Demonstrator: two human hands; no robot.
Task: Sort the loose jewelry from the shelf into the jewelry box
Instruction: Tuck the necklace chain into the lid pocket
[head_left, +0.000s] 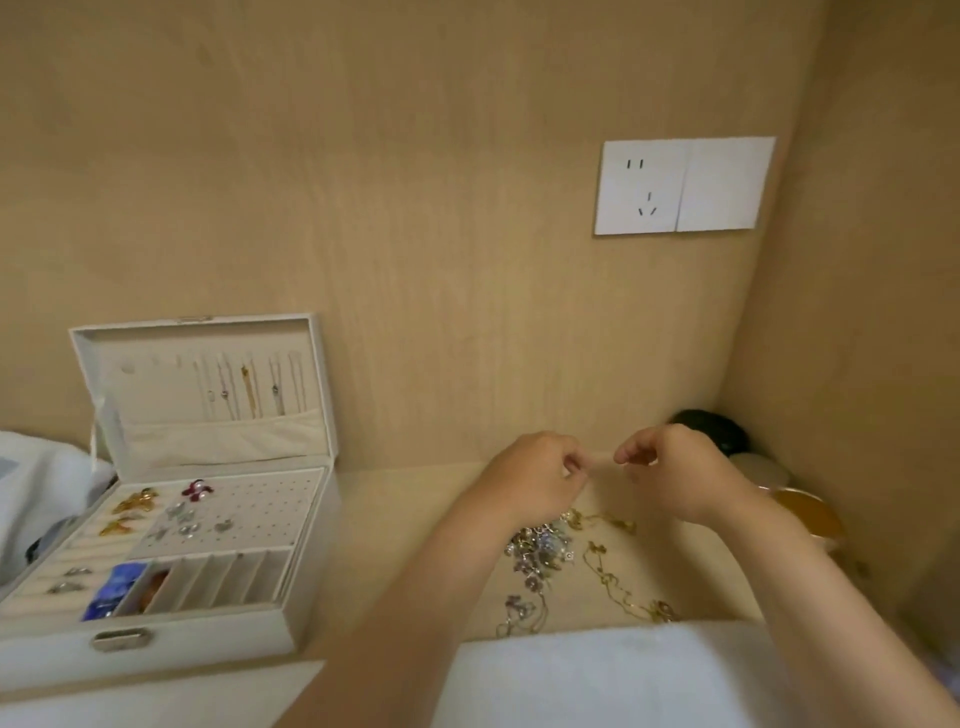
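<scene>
Nearest up, a white folded cloth (597, 675) along the front edge. Just past it, on the pale wooden shelf (405, 519), a tangled heap of silvery and purple loose jewelry (540, 551), plus a thin gold chain (655, 612) trailing off to the right. So, plenty left to sort.

Hovering above that heap: left hand (535, 483) and right hand (675, 478), fingertips (574, 462) curled into pinches and nearly meeting. Maybe working a fine chain or clasp, honestly can't tell, too thin to see.

Over on the left, a white hinged jewelry box (218, 639) sitting open and already partly filled:
- gold earrings (136, 501) and a red one (197, 490) on the peg panel
- a few rings (67, 579) in the rolls
- something blue (117, 587) in a front slot
- several necklaces (249, 389) hung in the lid

Roughly halfway, at a guess.

Farthest back, a white wall socket (680, 184).
</scene>
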